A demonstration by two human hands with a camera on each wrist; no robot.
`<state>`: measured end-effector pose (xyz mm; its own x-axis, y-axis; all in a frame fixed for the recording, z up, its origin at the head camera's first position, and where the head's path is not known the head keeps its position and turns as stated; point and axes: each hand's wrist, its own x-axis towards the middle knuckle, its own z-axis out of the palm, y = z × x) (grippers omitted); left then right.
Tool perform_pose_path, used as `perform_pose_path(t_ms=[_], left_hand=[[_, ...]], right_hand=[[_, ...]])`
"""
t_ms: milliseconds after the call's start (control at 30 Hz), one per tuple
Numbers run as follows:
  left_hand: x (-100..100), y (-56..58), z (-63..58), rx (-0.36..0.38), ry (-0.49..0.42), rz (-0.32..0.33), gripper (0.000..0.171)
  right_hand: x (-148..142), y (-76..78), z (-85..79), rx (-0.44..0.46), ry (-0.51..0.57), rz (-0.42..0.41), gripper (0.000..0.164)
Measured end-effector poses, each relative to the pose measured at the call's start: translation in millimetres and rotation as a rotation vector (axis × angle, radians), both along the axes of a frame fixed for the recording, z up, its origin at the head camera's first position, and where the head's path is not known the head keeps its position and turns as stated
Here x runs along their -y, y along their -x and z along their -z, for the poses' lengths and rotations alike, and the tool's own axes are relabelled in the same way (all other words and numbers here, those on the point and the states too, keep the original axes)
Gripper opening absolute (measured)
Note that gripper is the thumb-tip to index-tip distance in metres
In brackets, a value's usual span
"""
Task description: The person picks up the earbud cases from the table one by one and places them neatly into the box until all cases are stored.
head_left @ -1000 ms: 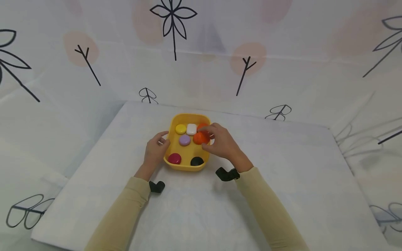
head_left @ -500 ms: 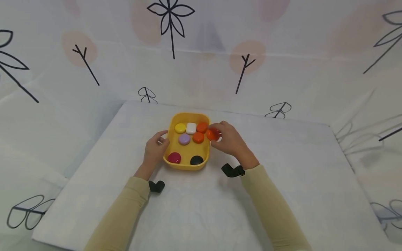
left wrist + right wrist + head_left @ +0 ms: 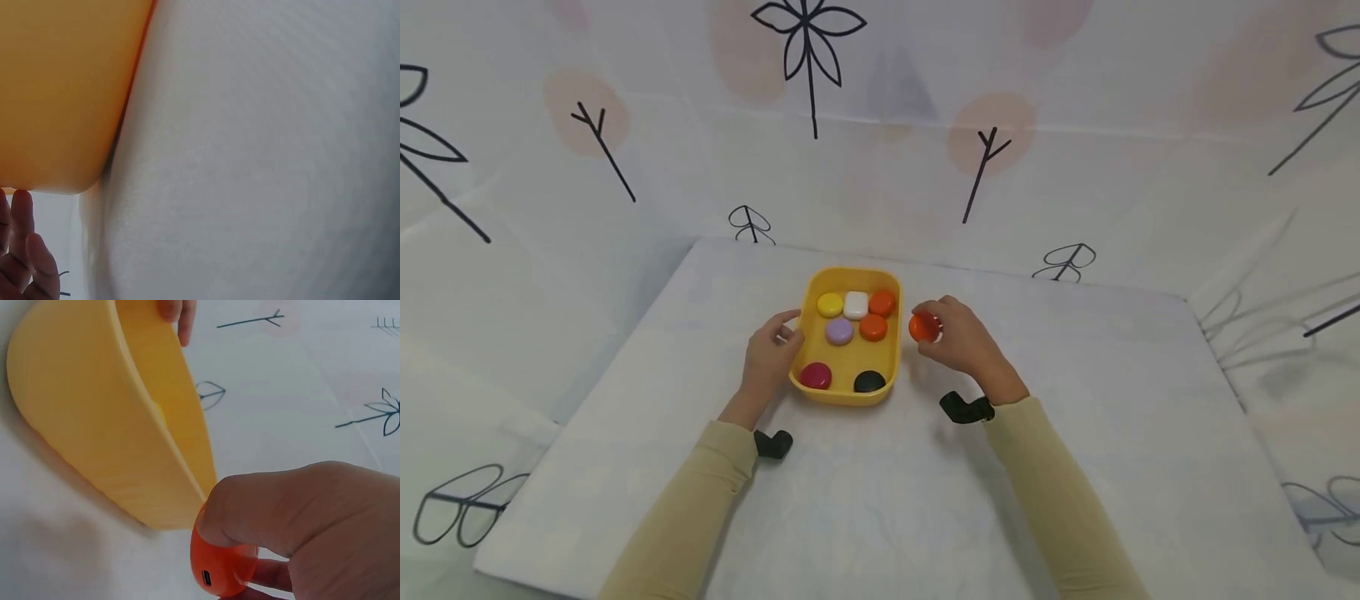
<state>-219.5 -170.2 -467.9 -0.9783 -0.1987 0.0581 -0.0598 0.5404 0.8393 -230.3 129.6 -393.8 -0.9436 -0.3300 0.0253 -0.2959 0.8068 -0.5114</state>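
A yellow tray point(image 3: 848, 399) with rounded corners rests on the white surface and holds several smooth, coloured pieces. At its left rim is my left hand point(image 3: 770, 354), gripping the edge with thumb and fingers. Just off the tray's right side, my right hand point(image 3: 961, 339) pinches a glossy orange rounded piece point(image 3: 923, 327) between thumb and fingers. A small dark slot shows on that piece point(image 3: 215, 562) in the right wrist view. In the left wrist view only the tray's outer wall point(image 3: 56, 94) and a few left fingers point(image 3: 24, 219) appear.
Inside the tray lie yellow point(image 3: 830, 305), white squarish point(image 3: 855, 305), lilac point(image 3: 839, 332), dark red point(image 3: 816, 376) and black point(image 3: 869, 382) pieces, plus two orange ones point(image 3: 873, 327). A white cloth with line-drawn plants point(image 3: 880, 167) hangs behind and beside the table point(image 3: 1112, 400).
My right hand has lifted an orange piece out of the tray and carried it rightward past the rim. My left hand has stayed at the left rim.
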Motion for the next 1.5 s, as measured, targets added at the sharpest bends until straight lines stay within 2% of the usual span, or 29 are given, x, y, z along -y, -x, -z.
perform_pose_path(t_ms=[333, 967, 1500], left_hand=[[-0.2, 2.3, 1.4, 0.029, -0.007, 0.003, 0.041], [-0.3, -0.2, -1.1, 0.027, -0.004, -0.001, 0.040], [0.3, 1.8, 0.9, 0.021, 0.010, -0.005, 0.040]], right_hand=[[-6.4, 0.8, 9.3, 0.072, -0.013, 0.046, 0.045], [-23.9, 6.7, 25.3, 0.184, -0.016, 0.109, 0.045], [-29.9, 11.8, 40.4, 0.199, -0.080, 0.130, 0.042]])
